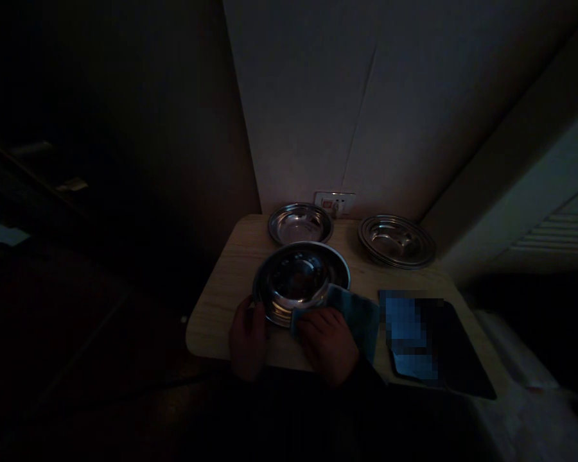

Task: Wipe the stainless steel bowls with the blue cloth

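A shiny steel plate [298, 277] is held tilted over the near part of a small wooden table [221, 289]. My left hand [247, 337] grips the plate's near left rim, fingers wrapped round it. My right hand [328, 340] presses a blue cloth [359, 311] against the plate's near right edge, fingers closed on the cloth. The room is very dark.
A steel bowl [300, 222] sits at the table's back, a stack of steel plates [397, 240] at the back right. A dark tablet [438, 346] lies at the right. A wall socket [334, 204] is behind the bowl. Walls close in behind and right.
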{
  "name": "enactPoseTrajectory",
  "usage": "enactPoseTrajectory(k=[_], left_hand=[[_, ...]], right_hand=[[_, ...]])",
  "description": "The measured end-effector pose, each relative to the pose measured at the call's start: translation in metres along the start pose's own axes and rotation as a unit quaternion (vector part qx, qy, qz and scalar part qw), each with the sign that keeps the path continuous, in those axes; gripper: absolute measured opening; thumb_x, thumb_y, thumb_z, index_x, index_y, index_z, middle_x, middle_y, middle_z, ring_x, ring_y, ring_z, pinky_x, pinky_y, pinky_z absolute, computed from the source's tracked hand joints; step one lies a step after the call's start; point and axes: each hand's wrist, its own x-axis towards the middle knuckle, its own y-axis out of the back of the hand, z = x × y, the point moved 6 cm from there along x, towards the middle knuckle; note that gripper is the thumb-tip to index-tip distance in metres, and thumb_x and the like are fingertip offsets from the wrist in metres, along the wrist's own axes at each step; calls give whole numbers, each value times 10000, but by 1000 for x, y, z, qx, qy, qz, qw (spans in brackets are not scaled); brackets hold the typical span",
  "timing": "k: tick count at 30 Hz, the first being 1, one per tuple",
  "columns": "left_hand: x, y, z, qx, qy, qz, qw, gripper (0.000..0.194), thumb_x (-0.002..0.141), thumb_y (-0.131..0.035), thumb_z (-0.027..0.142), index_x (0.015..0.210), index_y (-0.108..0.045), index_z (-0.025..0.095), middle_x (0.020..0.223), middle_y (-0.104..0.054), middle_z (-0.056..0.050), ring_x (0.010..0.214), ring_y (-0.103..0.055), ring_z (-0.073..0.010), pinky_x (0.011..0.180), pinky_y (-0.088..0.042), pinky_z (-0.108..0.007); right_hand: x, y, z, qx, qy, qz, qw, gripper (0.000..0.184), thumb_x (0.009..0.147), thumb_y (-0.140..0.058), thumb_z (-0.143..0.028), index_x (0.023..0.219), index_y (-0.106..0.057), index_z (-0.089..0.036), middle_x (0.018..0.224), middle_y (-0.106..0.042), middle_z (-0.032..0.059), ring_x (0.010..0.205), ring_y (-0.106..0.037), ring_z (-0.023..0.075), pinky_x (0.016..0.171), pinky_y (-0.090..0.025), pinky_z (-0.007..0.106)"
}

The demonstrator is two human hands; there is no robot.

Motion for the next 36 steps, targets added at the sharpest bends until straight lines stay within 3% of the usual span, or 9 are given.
enactPoseTrajectory(k=[8, 14, 20, 29, 32, 36], left_hand=[[-1, -1, 1, -3, -12, -3, 1000, 448, 766, -472, 493, 1033, -563, 146, 517, -500, 37, 468, -456, -105, 448, -373, -220], [0, 2, 1, 35, -17, 24, 999, 433, 770, -472, 478, 1043, -567, 155, 704, -603, -30, 580, -528, -129, 510, -419, -236], [-1, 1, 1, 24, 3, 16, 1000, 499, 743, -476, 533, 1039, -563, 141, 526, -534, 23, 455, -475, -113, 427, -378, -227], [-1, 2, 1, 33, 11, 31, 999, 521, 728, -498, 525, 1052, -562, 122, 586, -578, -10, 498, -511, -131, 441, -404, -237], [0, 4, 2, 41, 0, 38, 998, 503, 729, -507, 514, 1056, -571, 137, 683, -625, -40, 570, -553, -150, 498, -440, -254], [1, 4, 1, 16, -15, 34, 999, 479, 736, -506, 504, 1054, -581, 153, 724, -639, -50, 609, -570, -152, 526, -449, -251]], right_hand=[[0, -2, 0, -11, -2, 1, 1000, 167, 755, -581, -152, 911, -600, -208, 924, -641, 21, 884, -501, 174, 829, -334, 338], [-1, -1, 0, -9, 1, 3, 1000, 164, 763, -579, -156, 918, -597, -208, 926, -640, 19, 887, -501, 173, 819, -338, 334], [-2, -2, 1, -18, -3, 3, 1000, 152, 762, -591, -167, 905, -599, -217, 916, -638, 17, 882, -501, 167, 821, -343, 332], [-1, 0, 1, -21, 8, 23, 1000, 139, 760, -596, -157, 889, -609, -208, 899, -652, 23, 866, -524, 165, 825, -385, 332], [-1, 8, -2, -25, 28, 50, 998, 174, 791, -557, -148, 948, -607, -204, 949, -661, 29, 913, -545, 164, 943, -336, 380], [-2, 23, -6, -27, 40, 35, 998, 266, 837, -508, -232, 1096, -561, -201, 1081, -634, 52, 1038, -527, 196, 1037, -216, 468]])
